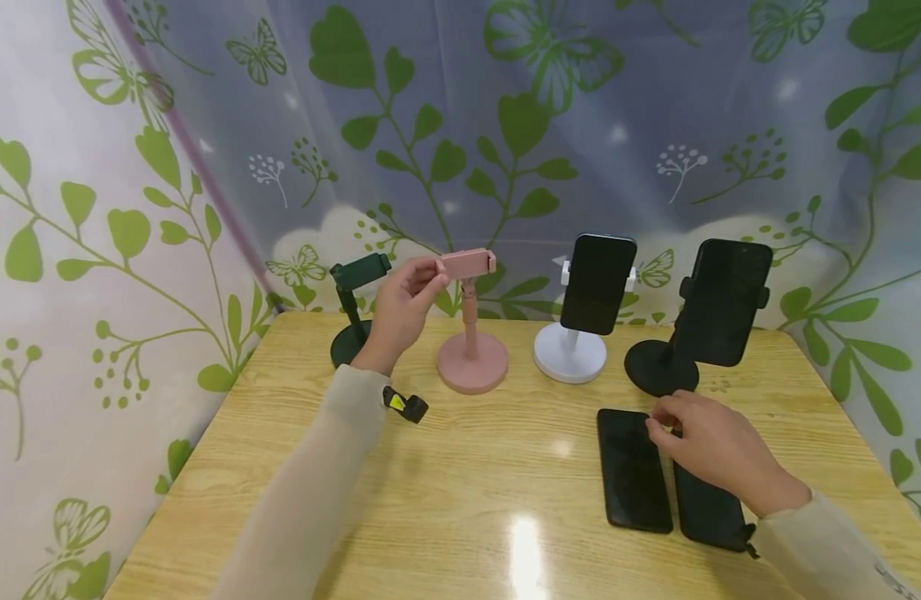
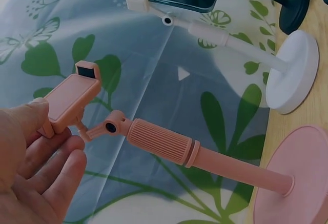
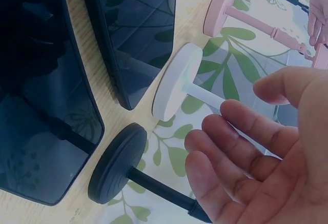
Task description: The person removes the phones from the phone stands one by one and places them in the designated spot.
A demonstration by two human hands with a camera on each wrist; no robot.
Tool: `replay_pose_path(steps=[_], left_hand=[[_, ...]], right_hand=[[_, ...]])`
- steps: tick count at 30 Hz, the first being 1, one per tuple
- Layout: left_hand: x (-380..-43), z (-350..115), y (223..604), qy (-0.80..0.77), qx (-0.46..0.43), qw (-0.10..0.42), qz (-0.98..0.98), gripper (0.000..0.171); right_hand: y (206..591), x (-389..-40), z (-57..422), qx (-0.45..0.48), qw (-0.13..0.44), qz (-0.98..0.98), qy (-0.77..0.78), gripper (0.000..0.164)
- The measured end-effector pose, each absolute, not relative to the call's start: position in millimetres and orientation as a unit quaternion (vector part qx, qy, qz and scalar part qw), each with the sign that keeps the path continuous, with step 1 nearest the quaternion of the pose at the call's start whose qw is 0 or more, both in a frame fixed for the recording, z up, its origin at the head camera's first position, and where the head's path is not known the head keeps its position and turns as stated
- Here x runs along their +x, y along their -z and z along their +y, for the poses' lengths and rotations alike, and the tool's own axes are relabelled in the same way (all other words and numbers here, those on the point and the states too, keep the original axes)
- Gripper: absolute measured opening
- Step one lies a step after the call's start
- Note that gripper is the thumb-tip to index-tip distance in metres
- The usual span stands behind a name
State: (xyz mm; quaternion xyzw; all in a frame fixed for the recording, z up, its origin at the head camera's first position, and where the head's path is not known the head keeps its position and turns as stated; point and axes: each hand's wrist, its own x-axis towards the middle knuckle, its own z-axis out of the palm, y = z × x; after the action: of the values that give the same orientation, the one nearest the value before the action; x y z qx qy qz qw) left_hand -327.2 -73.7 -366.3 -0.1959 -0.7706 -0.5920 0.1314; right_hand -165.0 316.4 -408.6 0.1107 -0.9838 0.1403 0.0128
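Observation:
My left hand (image 1: 402, 304) pinches the left end of the clamp of a pink phone stand (image 1: 471, 329). In the left wrist view, the thumb lies on top of the pink clamp (image 2: 74, 98) and fingers are beneath it; no phone sits in it. My right hand (image 1: 718, 442) hovers over two dark phones lying side by side on the table, a left phone (image 1: 634, 479) and a right phone (image 1: 708, 508) partly covered by the hand. Its fingers are loosely bent, with nothing in them in the right wrist view.
A dark green phone stand (image 1: 351, 333) without a phone is at the left, partly behind my left hand. A white stand (image 1: 570, 357) and a black stand (image 1: 658, 368) each hold a dark phone upright. A leaf-patterned curtain (image 1: 460, 125) hangs behind the wooden table (image 1: 460, 483).

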Motion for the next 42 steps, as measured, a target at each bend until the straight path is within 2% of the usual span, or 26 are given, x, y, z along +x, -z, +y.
replay_pose_path(steps=[4,7,13,15,17,21,25,29,35,42], left_hand=[[-323.8,-69.6,365.8,0.585,-0.186,0.141,-0.776,0.031],[-317.9,-64.0,367.6,0.587,-0.190,0.171,-0.769,0.038],[-296.6,-45.2,364.5,0.531,-0.250,0.330,-0.739,0.043],[-289.2,-36.6,360.9,0.507,-0.294,0.351,-0.730,0.041],[-283.4,-27.4,358.8,0.489,-0.338,0.331,-0.733,0.041],[-279.5,-10.4,360.3,0.486,-0.374,0.207,-0.762,0.041],[-284.5,3.4,364.1,0.517,-0.352,0.098,-0.774,0.045],[-291.4,14.9,364.6,0.556,-0.333,0.029,-0.761,0.048],[-308.0,32.2,362.9,0.602,-0.291,-0.013,-0.743,0.049],[-318.1,48.0,356.6,0.638,-0.261,-0.046,-0.723,0.048]], right_hand=[[404.1,-163.6,318.7,0.113,0.031,-0.983,-0.142,0.009],[399.1,-161.8,319.4,0.116,0.050,-0.981,-0.147,0.009],[387.8,-157.2,315.4,0.115,0.102,-0.974,-0.168,0.018],[384.8,-155.8,311.8,0.118,0.136,-0.968,-0.173,0.025],[381.5,-154.8,307.7,0.125,0.178,-0.960,-0.179,0.033],[373.6,-155.9,298.6,0.134,0.244,-0.940,-0.195,0.054],[365.6,-158.1,290.1,0.123,0.240,-0.938,-0.219,0.070],[362.2,-159.5,283.9,0.123,0.239,-0.936,-0.229,0.075],[361.4,-161.6,278.0,0.151,0.281,-0.925,-0.209,0.079],[360.6,-161.1,271.2,0.160,0.290,-0.920,-0.211,0.080]])
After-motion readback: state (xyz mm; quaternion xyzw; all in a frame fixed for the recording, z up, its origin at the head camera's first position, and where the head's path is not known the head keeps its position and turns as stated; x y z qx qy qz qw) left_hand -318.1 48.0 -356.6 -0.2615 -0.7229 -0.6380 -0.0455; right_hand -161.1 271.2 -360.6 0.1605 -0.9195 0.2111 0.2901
